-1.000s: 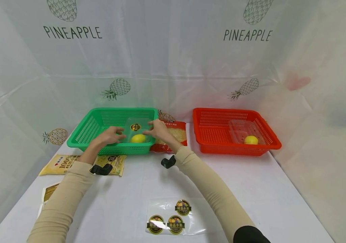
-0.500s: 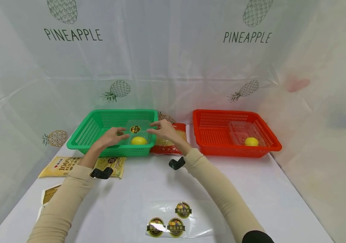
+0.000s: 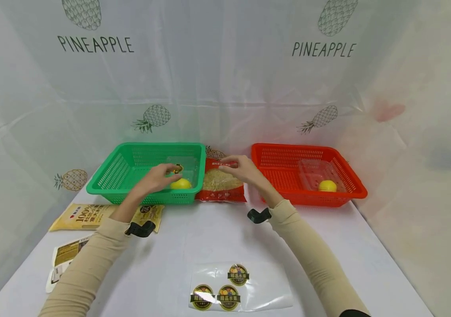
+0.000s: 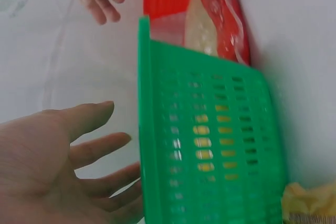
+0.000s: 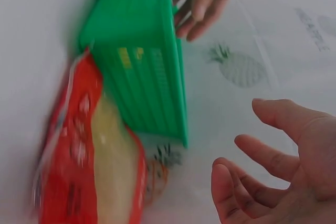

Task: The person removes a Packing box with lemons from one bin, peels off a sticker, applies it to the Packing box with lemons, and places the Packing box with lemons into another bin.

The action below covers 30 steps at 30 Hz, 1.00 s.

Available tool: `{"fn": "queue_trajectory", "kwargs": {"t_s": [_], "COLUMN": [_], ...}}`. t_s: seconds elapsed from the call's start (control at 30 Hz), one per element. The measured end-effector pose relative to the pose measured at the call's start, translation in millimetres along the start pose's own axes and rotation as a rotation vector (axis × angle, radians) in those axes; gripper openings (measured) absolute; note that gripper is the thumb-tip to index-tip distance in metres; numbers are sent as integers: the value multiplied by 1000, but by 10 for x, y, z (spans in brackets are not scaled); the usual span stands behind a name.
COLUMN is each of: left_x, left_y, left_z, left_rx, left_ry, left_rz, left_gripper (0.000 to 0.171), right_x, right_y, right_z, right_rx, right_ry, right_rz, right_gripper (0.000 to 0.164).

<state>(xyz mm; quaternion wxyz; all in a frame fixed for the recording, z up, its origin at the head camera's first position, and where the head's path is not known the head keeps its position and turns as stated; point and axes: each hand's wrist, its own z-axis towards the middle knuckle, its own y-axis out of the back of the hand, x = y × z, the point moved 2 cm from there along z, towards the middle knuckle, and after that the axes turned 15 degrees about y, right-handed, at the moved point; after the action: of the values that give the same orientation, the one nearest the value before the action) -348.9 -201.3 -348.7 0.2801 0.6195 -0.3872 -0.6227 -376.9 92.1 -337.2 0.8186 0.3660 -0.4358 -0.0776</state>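
Observation:
In the head view my left hand (image 3: 157, 178) hovers over the green basket (image 3: 110, 190), fingers loosely bent and holding nothing. A clear plastic box (image 3: 187, 162) lies inside that basket at the right, with a round sticker (image 3: 178, 168) and a yellow fruit (image 3: 181, 183). The hand partly covers box and sticker. My right hand (image 3: 246, 171) is raised above the red food bag (image 3: 225, 193), between the two baskets, and grips nothing. Both wrist views show spread fingers: the left hand (image 4: 68, 166) beside the green basket wall (image 4: 210, 145), the right hand (image 5: 278, 166) apart from everything.
At the right stands a red basket (image 3: 304, 198) containing another clear box (image 3: 316, 169) and a yellow fruit (image 3: 327, 186). A yellow bag (image 3: 86, 215) and a printed packet (image 3: 68, 255) lie at the left. A clear sheet (image 3: 265, 286) with round stickers lies in front.
My right hand has moved right, away from the clear box and out over the red bag. The left hand has shifted slightly right over the green basket. The box stays in place.

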Motion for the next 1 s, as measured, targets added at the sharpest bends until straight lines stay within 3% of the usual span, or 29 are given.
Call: {"fn": "queue_trajectory", "kwargs": {"t_s": [0.5,0.87,1.0], "left_x": [-441,-543,-603], "left_y": [-158,-275,-307], "left_z": [-31,-12,-5], "left_rx": [17,33,37], "left_ry": [-151,-190,-194], "left_rz": [-56,-61,-53], "left_gripper": [45,43,41], "right_x": [-522,-829,-936], "right_y": [959,1409,1493], "right_z": [-809,-1233,-1325], "right_rx": [-112,-121,-127], "right_ry": [-126,-232,-229], "right_rz": [-103,-192,-208], "right_gripper": [49,56,54]}}
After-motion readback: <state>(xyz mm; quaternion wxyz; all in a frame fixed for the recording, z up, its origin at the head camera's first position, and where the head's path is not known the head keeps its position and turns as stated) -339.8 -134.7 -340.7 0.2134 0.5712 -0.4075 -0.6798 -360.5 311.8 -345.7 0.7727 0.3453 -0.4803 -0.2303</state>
